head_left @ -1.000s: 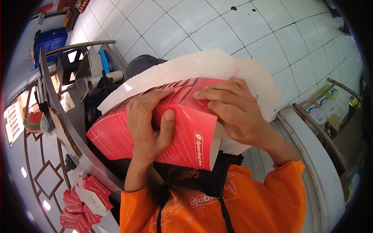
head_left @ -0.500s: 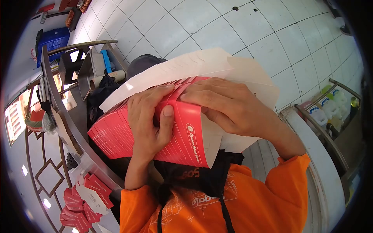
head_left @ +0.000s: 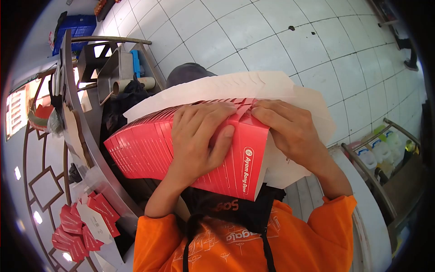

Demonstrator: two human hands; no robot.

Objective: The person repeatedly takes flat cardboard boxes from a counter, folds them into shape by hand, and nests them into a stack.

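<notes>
A long row of nested red cardboard food boxes [head_left: 140, 152] lies across my lap, with white inner flaps [head_left: 217, 86] standing up along the far side. My left hand [head_left: 199, 138] is closed over the row near its right end, fingers across the top edge and thumb on the printed red side. My right hand [head_left: 287, 124] grips the top corner of the end box [head_left: 247, 154], its fingertips on the red fold and the thumb hidden behind the card.
At the lower left, several flat red boxes [head_left: 72, 231] lie on a surface beside a curved metal table edge [head_left: 106, 186]. A metal tray [head_left: 108, 72] and cardboard roll [head_left: 147, 83] stand at upper left. Plastic jugs [head_left: 367, 158] sit at right. White floor tiles [head_left: 253, 31] stretch ahead.
The right end of the box row sits further right in view. My left hand has shifted right along it, and my right hand's fingers have moved from across the end box to its top corner.
</notes>
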